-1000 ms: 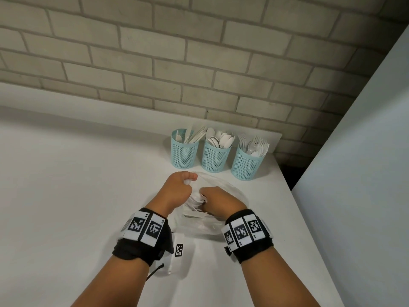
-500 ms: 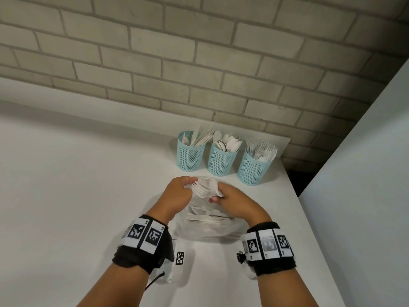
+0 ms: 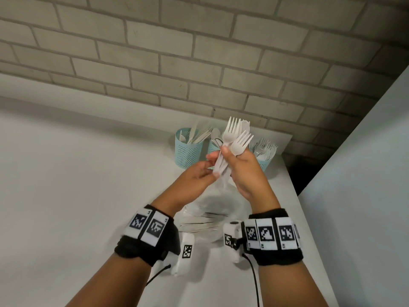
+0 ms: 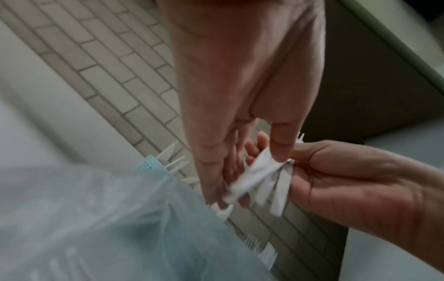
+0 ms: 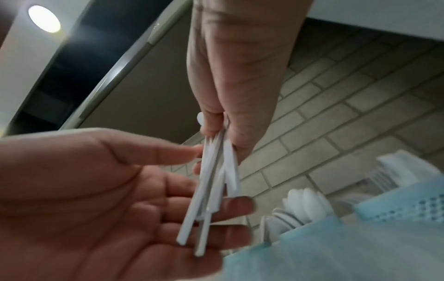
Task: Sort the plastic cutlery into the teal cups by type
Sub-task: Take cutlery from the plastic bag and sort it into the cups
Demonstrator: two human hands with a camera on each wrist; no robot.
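Observation:
My right hand (image 3: 230,156) is raised above the table and grips a bunch of white plastic cutlery (image 3: 234,136), fork heads up. My left hand (image 3: 213,167) pinches the lower handles between thumb and fingers; the left wrist view shows the thumb on the fanned handles (image 4: 259,176). Behind the hands stand three teal mesh cups: the left cup (image 3: 188,151) holds knives, the middle cup (image 3: 213,148) is mostly hidden and holds spoons, the right cup (image 3: 264,163) holds forks. A clear plastic bag (image 3: 217,207) with more cutlery lies on the white table below my hands.
The cups stand at the table's back right corner against a brick wall (image 3: 199,63). A grey panel (image 3: 354,196) rises along the right edge of the table, with a dark gap (image 3: 298,173) behind it. Bare white tabletop (image 3: 77,185) stretches to the left.
Both hands have lifted out of the bag and up in front of the cups. The right hand now holds a bunch of cutlery upright, and the bag lies slack on the table.

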